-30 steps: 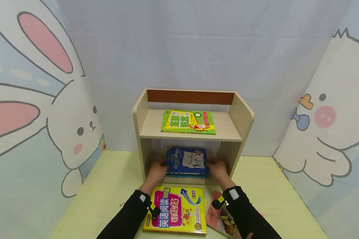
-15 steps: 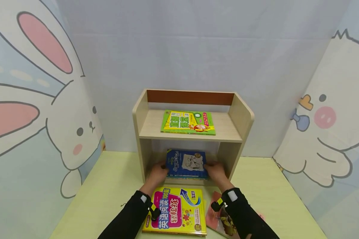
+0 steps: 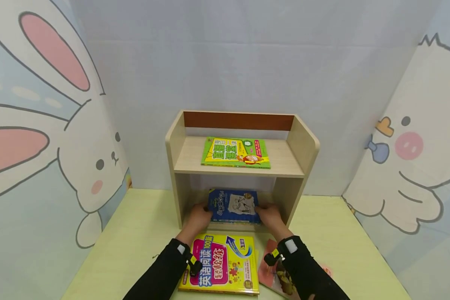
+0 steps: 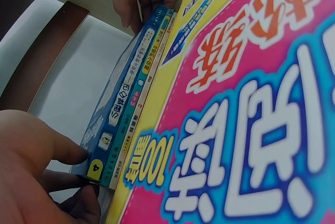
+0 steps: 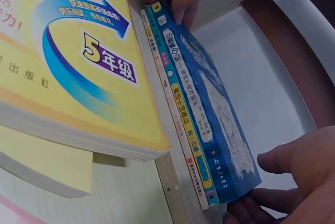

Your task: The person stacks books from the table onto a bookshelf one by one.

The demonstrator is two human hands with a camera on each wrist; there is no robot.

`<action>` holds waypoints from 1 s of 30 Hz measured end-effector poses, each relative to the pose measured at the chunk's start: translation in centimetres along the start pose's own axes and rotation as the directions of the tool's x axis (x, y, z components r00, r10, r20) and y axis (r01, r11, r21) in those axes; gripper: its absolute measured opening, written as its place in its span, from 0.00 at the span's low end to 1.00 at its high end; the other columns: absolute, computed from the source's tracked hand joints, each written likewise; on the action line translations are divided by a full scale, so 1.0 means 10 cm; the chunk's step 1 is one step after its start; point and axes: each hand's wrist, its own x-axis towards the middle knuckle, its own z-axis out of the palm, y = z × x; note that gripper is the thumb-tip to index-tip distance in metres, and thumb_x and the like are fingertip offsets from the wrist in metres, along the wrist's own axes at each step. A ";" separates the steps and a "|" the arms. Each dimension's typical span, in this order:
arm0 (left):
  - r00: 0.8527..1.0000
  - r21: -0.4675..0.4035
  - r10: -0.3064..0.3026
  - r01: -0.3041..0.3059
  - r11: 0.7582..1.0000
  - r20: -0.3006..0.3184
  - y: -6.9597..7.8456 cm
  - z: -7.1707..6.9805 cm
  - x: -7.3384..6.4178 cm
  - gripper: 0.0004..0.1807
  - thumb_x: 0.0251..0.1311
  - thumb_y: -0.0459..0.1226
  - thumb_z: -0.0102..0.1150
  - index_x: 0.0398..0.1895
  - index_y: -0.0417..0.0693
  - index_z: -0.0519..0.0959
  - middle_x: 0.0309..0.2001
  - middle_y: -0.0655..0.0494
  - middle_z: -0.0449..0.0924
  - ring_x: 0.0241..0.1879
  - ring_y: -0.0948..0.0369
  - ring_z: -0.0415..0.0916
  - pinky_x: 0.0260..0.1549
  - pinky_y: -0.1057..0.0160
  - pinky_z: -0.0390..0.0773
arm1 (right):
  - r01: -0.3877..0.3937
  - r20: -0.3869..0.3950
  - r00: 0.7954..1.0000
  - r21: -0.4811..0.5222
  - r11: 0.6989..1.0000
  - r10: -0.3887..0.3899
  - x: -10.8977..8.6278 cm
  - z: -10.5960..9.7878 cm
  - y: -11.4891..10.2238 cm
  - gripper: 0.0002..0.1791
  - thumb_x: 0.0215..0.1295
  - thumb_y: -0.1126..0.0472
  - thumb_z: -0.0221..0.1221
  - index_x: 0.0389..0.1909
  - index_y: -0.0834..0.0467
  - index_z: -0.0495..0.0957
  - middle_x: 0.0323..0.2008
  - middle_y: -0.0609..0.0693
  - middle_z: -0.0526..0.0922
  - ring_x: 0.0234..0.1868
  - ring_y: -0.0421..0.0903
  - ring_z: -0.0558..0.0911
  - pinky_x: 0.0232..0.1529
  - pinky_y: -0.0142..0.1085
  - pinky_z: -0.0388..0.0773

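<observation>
A stack of books lies flat on the bookshelf's lower shelf, the blue book (image 3: 234, 206) on top. Beneath it show the spines of a teal book (image 4: 131, 103) and a pale book (image 5: 175, 124). My left hand (image 3: 199, 217) holds the stack's left end, thumb at the blue book's corner and the other fingers curled lower down. At the right end is my right hand (image 3: 271, 216), its thumb by the cover's edge and its fingers low against the stack's end. Both hands reach inside the wooden bookshelf (image 3: 240, 171).
A green and yellow book (image 3: 236, 152) lies on the upper shelf. In front of the bookshelf, a thick yellow book (image 3: 243, 250) rests on the table (image 3: 146, 233), partly over another. A pinkish book (image 3: 268, 273) lies partly under the right sleeve.
The stack has come down slightly and now lies flatter on the lower shelf, its lower books less visible from above. Both hands have stayed at its ends, the right shifting slightly left.
</observation>
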 end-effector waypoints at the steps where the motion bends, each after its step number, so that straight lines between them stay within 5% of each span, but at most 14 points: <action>1: 1.000 0.003 0.001 -0.001 1.000 0.002 0.01 0.00 0.00 0.23 0.65 0.30 0.61 0.62 0.26 0.83 0.52 0.36 0.88 0.42 0.50 0.78 0.45 0.51 0.81 | -0.002 0.001 1.000 -0.002 1.000 0.002 0.00 0.00 0.00 0.19 0.78 0.60 0.64 0.53 0.75 0.85 0.46 0.67 0.89 0.43 0.57 0.84 0.49 0.53 0.83; 11: 1.000 0.023 -0.018 0.018 1.000 0.007 0.03 0.00 -0.01 0.19 0.68 0.31 0.60 0.57 0.27 0.85 0.43 0.43 0.85 0.38 0.52 0.77 0.40 0.54 0.78 | -0.013 0.032 0.999 -0.024 1.000 0.013 -0.02 0.00 -0.02 0.22 0.80 0.59 0.62 0.57 0.75 0.84 0.48 0.67 0.89 0.43 0.56 0.84 0.47 0.50 0.82; 22: 1.000 0.031 -0.027 0.028 0.999 -0.002 0.02 -0.01 -0.03 0.21 0.72 0.33 0.63 0.62 0.26 0.82 0.54 0.34 0.83 0.48 0.46 0.79 0.55 0.44 0.82 | -0.009 0.048 0.999 -0.051 0.999 0.012 -0.06 0.01 -0.04 0.23 0.80 0.58 0.62 0.59 0.76 0.83 0.51 0.69 0.88 0.47 0.59 0.85 0.54 0.56 0.83; 27: 1.000 0.079 -0.012 0.014 0.997 -0.021 0.06 -0.04 -0.16 0.28 0.75 0.37 0.64 0.71 0.28 0.77 0.64 0.29 0.78 0.61 0.38 0.79 0.65 0.36 0.79 | 0.065 0.050 0.997 -0.103 0.993 -0.060 -0.19 -0.04 -0.05 0.27 0.79 0.58 0.64 0.63 0.78 0.77 0.55 0.73 0.84 0.52 0.64 0.84 0.55 0.58 0.83; 30: 0.999 0.107 0.035 -0.032 0.994 -0.027 0.06 -0.12 -0.32 0.27 0.74 0.39 0.66 0.71 0.32 0.78 0.64 0.32 0.80 0.62 0.38 0.80 0.62 0.36 0.81 | 0.107 0.076 0.992 -0.112 0.988 -0.099 -0.34 -0.10 -0.05 0.30 0.77 0.58 0.66 0.67 0.77 0.74 0.53 0.70 0.84 0.48 0.60 0.83 0.50 0.53 0.84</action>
